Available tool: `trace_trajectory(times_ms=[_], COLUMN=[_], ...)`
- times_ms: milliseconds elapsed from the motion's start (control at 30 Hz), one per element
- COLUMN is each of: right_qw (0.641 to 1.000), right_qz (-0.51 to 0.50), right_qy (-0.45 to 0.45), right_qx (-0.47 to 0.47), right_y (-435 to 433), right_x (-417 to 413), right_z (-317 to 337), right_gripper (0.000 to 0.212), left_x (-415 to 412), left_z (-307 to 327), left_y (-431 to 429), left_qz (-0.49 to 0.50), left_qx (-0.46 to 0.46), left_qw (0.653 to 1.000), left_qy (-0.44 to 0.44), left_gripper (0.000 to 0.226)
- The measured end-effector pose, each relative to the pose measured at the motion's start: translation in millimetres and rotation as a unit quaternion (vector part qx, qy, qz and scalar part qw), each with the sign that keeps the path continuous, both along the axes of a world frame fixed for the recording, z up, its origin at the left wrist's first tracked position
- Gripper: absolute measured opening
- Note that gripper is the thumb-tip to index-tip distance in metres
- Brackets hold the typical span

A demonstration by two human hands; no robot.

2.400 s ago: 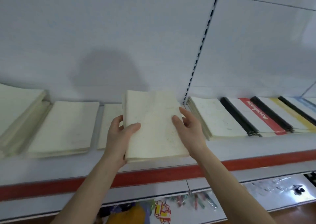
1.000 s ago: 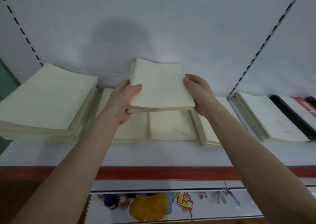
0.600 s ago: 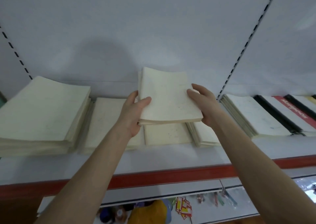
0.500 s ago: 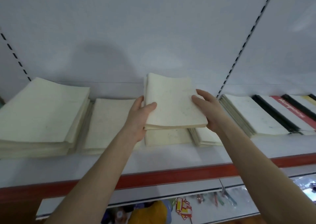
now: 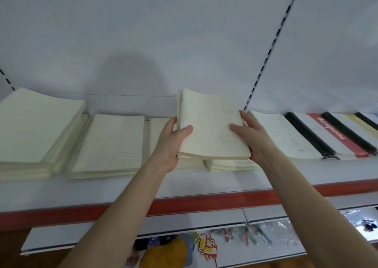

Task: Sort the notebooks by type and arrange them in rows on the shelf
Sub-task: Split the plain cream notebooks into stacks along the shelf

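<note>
Left grip [image 5: 173, 143] and right grip [image 5: 250, 137] clasp a cream notebook stack [image 5: 211, 127] above cream piles [image 5: 110, 145] on the shelf [image 5: 98, 189].

Both hands held a cream notebook stack [image 5: 212, 126] just above the white shelf [image 5: 102, 190]: left hand [image 5: 171, 143] gripped its left edge, right hand [image 5: 250, 137] its right. More cream stacks [image 5: 110, 143] lay on the shelf to its left, black-spined notebooks [image 5: 308, 133] to its right.

Small stack of plain cream notebooks [image 5: 212, 126] is up off the shelf [image 5: 122, 190], tilted, left hand [image 5: 171, 143] and right hand [image 5: 251, 137] gripping its side edges. Under it, flat cream piles in a row: tall pile [image 5: 36, 132] far left, lower pile [image 5: 110, 145] beside it. Black-spined notebooks [image 5: 335, 134] overlap at right.
</note>
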State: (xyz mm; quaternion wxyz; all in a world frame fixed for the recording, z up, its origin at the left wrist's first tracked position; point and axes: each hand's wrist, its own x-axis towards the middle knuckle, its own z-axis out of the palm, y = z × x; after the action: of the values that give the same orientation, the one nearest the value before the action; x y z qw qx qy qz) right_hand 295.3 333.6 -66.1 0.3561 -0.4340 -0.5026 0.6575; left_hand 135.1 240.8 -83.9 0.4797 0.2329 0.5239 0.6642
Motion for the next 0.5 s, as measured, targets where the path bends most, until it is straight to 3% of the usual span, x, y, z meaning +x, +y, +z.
trace_trajectory(times_ms=[167,233,300,367,500], right_qw=[0.999,0.999,0.998,0.997,0.997], right_qz=[-0.003,0.000,0.003,0.009,0.023], right_qy=[0.031,0.042,0.049,0.056,0.050], right_qx=[-0.028,-0.030,-0.035,-0.045,-0.058], right_y=[17.2,25.1,30.5,33.4,33.3], right_x=[39.3,53.7,63.4,66.7,60.9], right_z=[-5.9,-9.2,-13.6,-20.0,-32.1], right_gripper=[0.054,0.055,0.054,0.053,0.052], left_x=[29.3,29.8,21.7,13.3,2.7], left_z=[-3.3,-14.5,-32.4,-48.9,-68.3], left_y=[12.3,12.2,7.2,-0.9,-11.6], left_qz=[0.001,0.040,0.098,0.134,0.128], left_qx=[-0.023,-0.038,-0.084,-0.154,-0.285], left_qw=[0.998,0.989,0.946,0.881,0.777], left_qy=[0.055,0.135,0.297,0.426,0.547], left_gripper=[0.024,0.026,0.030,0.036,0.044])
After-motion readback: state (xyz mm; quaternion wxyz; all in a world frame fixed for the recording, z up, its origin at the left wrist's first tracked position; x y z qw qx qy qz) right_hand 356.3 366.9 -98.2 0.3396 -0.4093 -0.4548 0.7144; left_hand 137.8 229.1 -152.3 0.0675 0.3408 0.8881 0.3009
